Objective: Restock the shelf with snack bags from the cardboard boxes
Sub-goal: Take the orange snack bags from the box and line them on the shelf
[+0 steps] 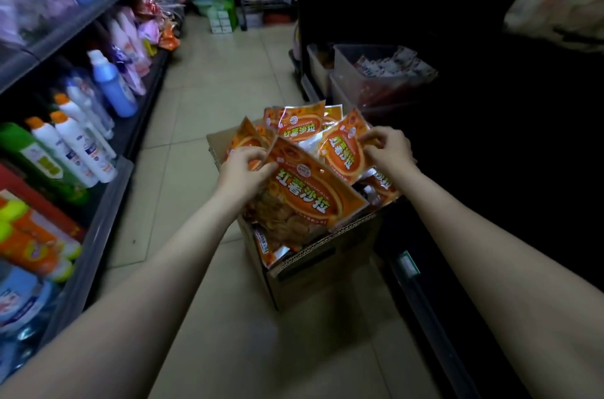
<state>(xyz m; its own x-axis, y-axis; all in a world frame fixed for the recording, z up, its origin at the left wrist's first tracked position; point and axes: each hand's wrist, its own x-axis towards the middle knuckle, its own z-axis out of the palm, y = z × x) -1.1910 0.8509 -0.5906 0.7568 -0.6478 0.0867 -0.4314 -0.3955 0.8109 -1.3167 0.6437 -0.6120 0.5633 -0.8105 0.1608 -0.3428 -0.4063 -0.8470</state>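
Both hands' grips, left hand and right hand, pinch snack bags; right shelf unreadably dark.

cardboard box: open, brown, on the floor in the aisle | snack bags: orange, glossy, white lettering, heaped above the rim, tilted and overlapping, several standing on edge
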